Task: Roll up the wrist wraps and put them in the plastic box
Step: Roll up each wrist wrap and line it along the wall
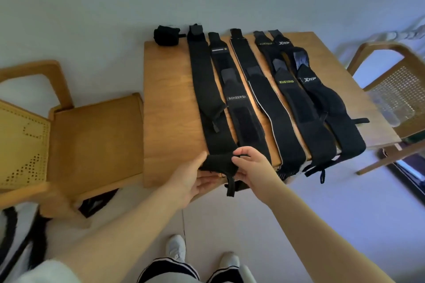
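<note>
step: rolling leftmost wrist wrap (208,99) | left hand (195,177) cupping, right hand (249,165) pinching its rolled end at worktop (170,103) near edge | long axis running away from hands | plastic box unseen

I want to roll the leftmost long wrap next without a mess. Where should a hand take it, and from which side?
Probably at its near end, where the left hand and right hand already hold the first fold. Come from the table's near edge: the leftmost long wrap lies flat and straight away from the person, so it can roll forward, with the thumb loop hanging free.
</note>
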The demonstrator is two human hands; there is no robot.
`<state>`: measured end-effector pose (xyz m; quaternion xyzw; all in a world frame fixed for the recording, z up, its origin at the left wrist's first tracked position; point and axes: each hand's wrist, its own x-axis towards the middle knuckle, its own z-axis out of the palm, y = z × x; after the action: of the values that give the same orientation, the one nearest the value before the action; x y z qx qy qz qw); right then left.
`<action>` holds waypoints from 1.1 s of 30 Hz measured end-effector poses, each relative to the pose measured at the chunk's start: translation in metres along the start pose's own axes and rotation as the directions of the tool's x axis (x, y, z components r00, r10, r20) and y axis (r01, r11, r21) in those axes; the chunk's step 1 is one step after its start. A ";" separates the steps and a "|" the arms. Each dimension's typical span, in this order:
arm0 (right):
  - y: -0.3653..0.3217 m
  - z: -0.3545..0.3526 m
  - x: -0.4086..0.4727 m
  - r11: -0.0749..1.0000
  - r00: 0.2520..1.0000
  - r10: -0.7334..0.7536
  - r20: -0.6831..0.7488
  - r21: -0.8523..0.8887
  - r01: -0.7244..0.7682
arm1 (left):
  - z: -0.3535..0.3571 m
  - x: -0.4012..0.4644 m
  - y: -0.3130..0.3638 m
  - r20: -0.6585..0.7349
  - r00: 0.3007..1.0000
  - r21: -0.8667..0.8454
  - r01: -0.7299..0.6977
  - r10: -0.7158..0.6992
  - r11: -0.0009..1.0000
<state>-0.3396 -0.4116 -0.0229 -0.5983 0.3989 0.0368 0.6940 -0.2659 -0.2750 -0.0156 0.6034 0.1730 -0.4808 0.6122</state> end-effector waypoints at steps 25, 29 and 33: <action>0.002 -0.018 -0.014 0.854 0.947 -0.228 0.224 -0.421 0.306 | 0.023 -0.002 -0.014 -0.061 0.998 -0.297 -0.028 0.010 0.955; 0.011 -0.014 -0.009 0.862 0.971 -0.212 0.106 -0.447 0.237 | 0.021 -0.005 -0.017 0.014 1.000 -0.263 0.023 -0.020 0.964; 0.014 -0.011 -0.004 0.840 0.990 -0.140 -0.013 -0.530 0.112 | 0.018 -0.001 -0.018 0.098 0.994 -0.180 0.066 -0.049 0.981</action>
<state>-0.3557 -0.4155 -0.0318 -0.7915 0.3506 0.0839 0.4935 -0.2871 -0.2880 -0.0215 0.5162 0.2049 -0.5081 0.6583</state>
